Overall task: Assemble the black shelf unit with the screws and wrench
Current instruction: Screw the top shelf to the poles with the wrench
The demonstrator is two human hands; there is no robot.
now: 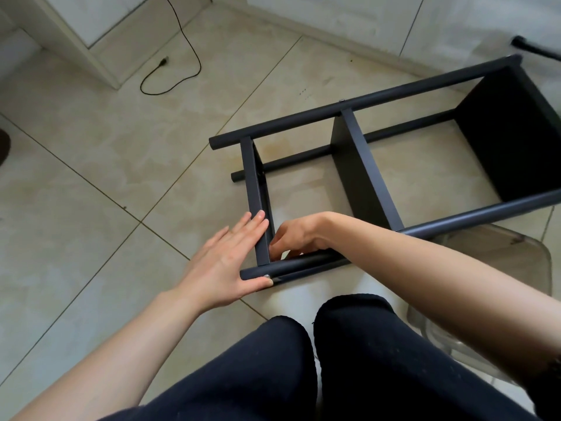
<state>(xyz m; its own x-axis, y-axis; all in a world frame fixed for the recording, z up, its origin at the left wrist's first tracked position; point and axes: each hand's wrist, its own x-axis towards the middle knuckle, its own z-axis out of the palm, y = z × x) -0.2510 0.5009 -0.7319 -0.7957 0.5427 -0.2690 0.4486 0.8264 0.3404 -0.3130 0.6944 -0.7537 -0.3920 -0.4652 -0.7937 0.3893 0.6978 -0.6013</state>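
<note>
Two hands at nearest corner | shelf unit point(379, 165) on its side on floor, 2 o'clock | left hand point(226, 262) flat, fingers straight, bracing end panel point(256, 202) | right hand point(296, 238) fingers curled inside corner, contents unseen | advise: hold panel square to tube point(303, 265) while threading screw point(267, 276).

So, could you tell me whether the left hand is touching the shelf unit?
Touching: the head view shows the left hand flat against the shelf unit's end panel, thumb under the lower pole.

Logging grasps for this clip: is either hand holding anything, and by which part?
Left hand lies flat against the shelf unit's end panel and near tube, gripping nothing. Right hand curls inside that corner; what it pinches cannot be told.
</note>
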